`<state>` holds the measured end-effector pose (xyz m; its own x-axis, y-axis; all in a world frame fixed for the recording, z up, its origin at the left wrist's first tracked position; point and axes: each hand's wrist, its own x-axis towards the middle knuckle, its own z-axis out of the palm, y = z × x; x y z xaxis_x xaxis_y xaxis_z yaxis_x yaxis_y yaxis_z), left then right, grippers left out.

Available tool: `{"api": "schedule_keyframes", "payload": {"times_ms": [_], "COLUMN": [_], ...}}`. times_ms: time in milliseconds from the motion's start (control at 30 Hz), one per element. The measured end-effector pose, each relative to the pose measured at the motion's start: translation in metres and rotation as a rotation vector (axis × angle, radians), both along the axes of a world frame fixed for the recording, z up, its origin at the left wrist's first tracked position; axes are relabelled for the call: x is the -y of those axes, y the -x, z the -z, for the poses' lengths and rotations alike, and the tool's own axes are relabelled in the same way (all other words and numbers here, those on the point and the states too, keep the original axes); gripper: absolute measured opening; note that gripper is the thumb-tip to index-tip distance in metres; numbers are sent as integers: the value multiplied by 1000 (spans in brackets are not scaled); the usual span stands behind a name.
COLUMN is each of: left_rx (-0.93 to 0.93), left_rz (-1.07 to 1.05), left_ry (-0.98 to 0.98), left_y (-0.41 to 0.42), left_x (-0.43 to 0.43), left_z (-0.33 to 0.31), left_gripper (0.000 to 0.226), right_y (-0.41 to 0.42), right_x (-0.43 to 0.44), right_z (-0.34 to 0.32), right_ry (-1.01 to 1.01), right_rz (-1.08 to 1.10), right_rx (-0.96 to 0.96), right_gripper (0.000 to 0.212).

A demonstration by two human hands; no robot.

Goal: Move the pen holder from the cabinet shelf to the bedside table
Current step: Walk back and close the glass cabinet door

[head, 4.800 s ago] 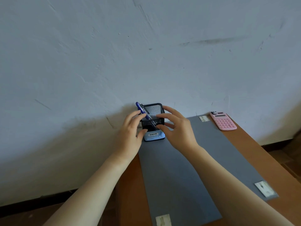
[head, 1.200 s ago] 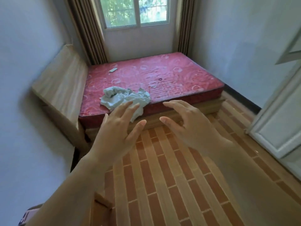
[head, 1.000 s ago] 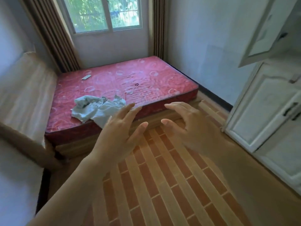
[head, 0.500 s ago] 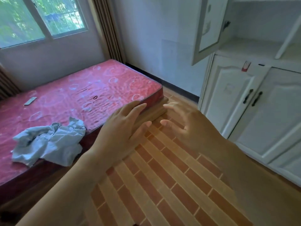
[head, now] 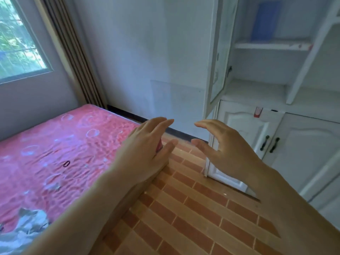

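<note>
Brick-patterned floor (head: 193, 218) underfoot, a red mattress (head: 55, 144) on the left with a crumpled grey cloth (head: 24, 225) at its near end, window (head: 16, 43) and striped curtain (head: 73, 57) behind. On the right, a white cabinet (head: 303, 153), its upper door (head: 215, 57) swung open, a blurred blue object (head: 265, 19) standing on the cabinet shelf (head: 272, 46). Up front, the left hand (head: 145, 153) and right hand (head: 226, 150) hover side by side, apart, palms facing, fingers loosely bent, gripping nothing. The pen holder isn't in view; where it sits, I cannot tell.
</note>
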<state>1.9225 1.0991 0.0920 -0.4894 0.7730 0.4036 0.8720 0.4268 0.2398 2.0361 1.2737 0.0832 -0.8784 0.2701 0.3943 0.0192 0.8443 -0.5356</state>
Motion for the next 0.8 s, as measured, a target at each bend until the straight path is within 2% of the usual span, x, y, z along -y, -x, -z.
{"api": "schedule_keyframes", "payload": {"times_ms": [100,400,600,800], "left_rx": [17,89,28,13], "left_rz": [62,203,219,280], "left_ry": [2,-8,0,-101], "left_y": [40,127,201,261], "left_x": [-20,-109,-175,-246], "left_z": [5,16,9,-15], "left_gripper": [59,58,61,57], "right_y": [23,91,159,201], "right_x": [-15,-91,-148,-204], "right_z": [3,0,-2,-16], "right_ry": [11,-9,-20,-56], "right_rz": [92,265,330,418], "right_rx": [23,19,-38,-106], "right_gripper": [52,54,61,59]}}
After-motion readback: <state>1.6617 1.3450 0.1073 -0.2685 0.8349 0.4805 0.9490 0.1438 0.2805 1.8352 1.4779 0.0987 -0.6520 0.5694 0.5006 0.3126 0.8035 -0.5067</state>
